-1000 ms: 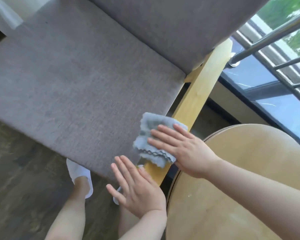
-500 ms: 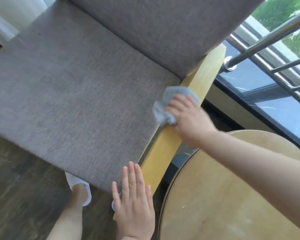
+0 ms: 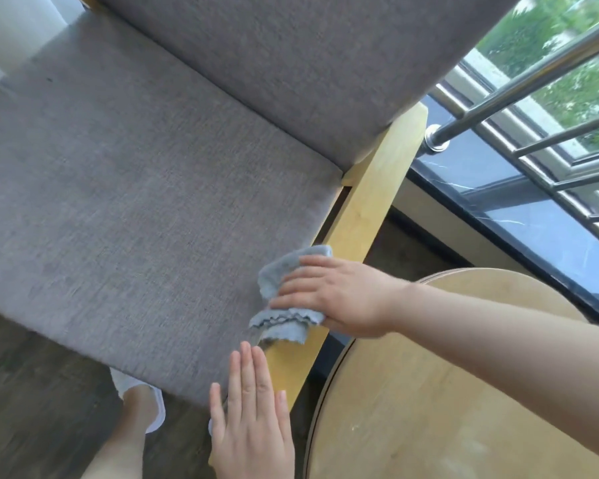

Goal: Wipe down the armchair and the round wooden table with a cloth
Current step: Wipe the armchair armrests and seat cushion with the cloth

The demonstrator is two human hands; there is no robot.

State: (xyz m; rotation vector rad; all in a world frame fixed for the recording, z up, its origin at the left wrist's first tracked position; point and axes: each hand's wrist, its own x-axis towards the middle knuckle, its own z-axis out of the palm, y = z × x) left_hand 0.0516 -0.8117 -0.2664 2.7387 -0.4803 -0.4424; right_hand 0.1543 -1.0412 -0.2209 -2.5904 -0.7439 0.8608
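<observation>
Two hands over armchair (image 3: 159, 188) right side. Right hand (image 3: 339, 299) presses blue-grey cloth (image 3: 284, 299) flat on wooden armrest (image 3: 367, 216), near its front end, fingers straight and slightly spread. Left hand (image 3: 253, 423) flat, fingers together, at seat cushion's front right corner. Round wooden table (image 3: 429, 409) just beside armrest. White slipper (image 3: 153, 409) on dark floor (image 3: 32, 409).

No text, label, brand, number or sign can be read anywhere here.

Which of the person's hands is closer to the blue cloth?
The right hand: it presses flat on the cloth on the armrest. The left hand is apart from it, nearer the person.
</observation>
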